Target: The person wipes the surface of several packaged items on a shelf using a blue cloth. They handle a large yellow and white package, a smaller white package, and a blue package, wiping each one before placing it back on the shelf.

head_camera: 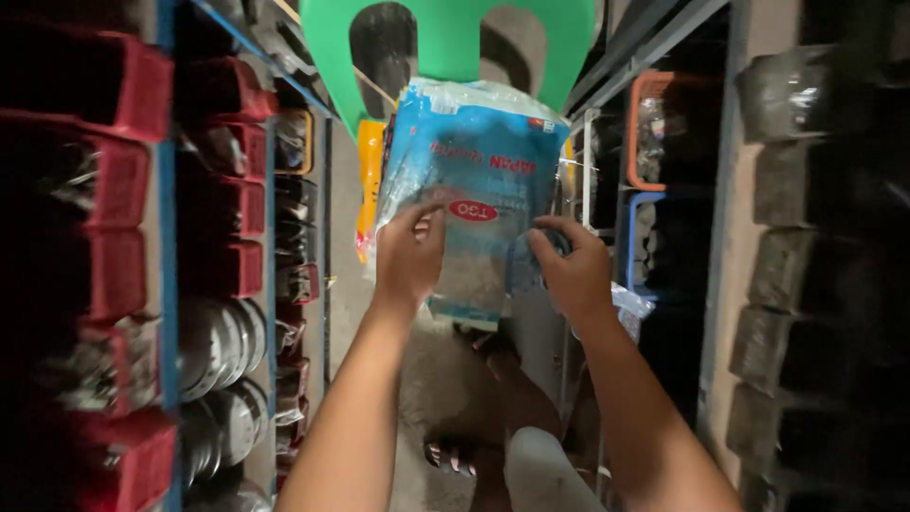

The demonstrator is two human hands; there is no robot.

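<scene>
A blue and clear plastic bag (pixel 483 171) with grey contents hangs upside down in front of me in a narrow aisle. My left hand (pixel 409 254) grips its left side near the middle, thumb on the front. On the bag's right side, my right hand (pixel 569 270) pinches its lower edge. Both arms reach up from the bottom of the view.
A green plastic stool (pixel 455 43) stands beyond the bag, with an orange packet (pixel 370 175) beside it. Blue shelving (pixel 169 246) on the left holds red bins (pixel 123 171) and round metal discs (pixel 223 351). Dark shelves with bagged goods (pixel 796 275) line the right. My sandalled foot (pixel 455 455) is below.
</scene>
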